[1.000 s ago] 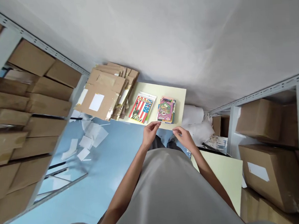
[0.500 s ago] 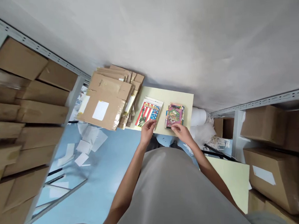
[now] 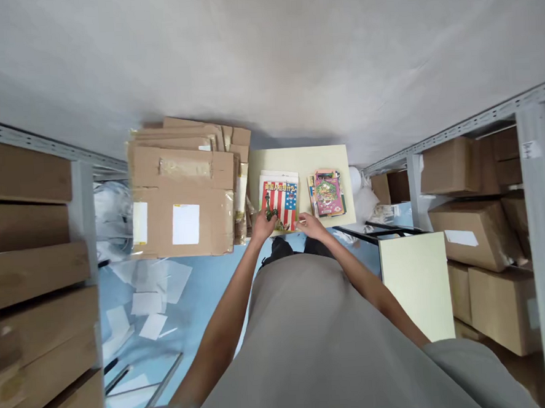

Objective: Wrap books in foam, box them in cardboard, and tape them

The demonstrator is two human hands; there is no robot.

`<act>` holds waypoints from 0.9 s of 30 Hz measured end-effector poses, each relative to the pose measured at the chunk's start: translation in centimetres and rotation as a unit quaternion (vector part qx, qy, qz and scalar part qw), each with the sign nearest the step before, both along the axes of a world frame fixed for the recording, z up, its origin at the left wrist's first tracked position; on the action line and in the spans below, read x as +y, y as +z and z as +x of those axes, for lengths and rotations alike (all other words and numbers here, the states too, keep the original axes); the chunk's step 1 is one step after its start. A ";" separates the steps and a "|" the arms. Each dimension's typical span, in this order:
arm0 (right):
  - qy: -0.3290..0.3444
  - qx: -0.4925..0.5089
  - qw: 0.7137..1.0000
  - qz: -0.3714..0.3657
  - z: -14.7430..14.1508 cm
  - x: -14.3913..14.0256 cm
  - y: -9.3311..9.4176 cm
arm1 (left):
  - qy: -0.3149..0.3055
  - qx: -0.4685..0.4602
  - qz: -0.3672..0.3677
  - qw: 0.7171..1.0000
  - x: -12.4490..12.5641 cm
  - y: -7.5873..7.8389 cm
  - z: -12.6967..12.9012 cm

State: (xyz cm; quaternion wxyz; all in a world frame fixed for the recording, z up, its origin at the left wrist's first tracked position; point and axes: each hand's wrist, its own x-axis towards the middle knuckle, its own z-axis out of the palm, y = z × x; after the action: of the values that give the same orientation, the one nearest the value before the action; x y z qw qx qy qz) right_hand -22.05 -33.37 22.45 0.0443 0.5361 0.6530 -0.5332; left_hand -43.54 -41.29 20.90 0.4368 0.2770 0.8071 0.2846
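A pale yellow table [image 3: 297, 158] stands against the wall ahead of me. On it lies a stack of books topped by a red, white and blue striped cover [image 3: 279, 197], and to its right a smaller stack with a pink and green cover [image 3: 328, 192]. My left hand [image 3: 261, 225] rests on the near left corner of the striped book. My right hand [image 3: 309, 224] touches that book's near right corner. Whether either hand grips the book is hard to tell at this distance.
Flattened cardboard boxes [image 3: 182, 191] are piled left of the table. Metal shelves with cardboard boxes line the left [image 3: 25, 231] and right [image 3: 476, 216]. A second pale board [image 3: 413, 281] sits at my right. Loose white papers [image 3: 153, 291] litter the blue floor.
I have turned and stepped toward the table. Both hands moved from the air near the table's edge to the near edge of the striped book; the right hand left the pink stack.
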 end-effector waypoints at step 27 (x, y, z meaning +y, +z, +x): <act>-0.020 0.122 0.992 0.012 0.1 5.5 2.1 | 0.033 0.208 0.067 0.975 -3.4 4.5 -7.3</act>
State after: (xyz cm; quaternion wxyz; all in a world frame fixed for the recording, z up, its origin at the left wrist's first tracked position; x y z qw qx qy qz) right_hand -21.92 -27.85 24.56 -0.0529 0.4809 0.6488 -0.5874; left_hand -50.83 -44.69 25.42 0.2299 0.3322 0.8680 0.2888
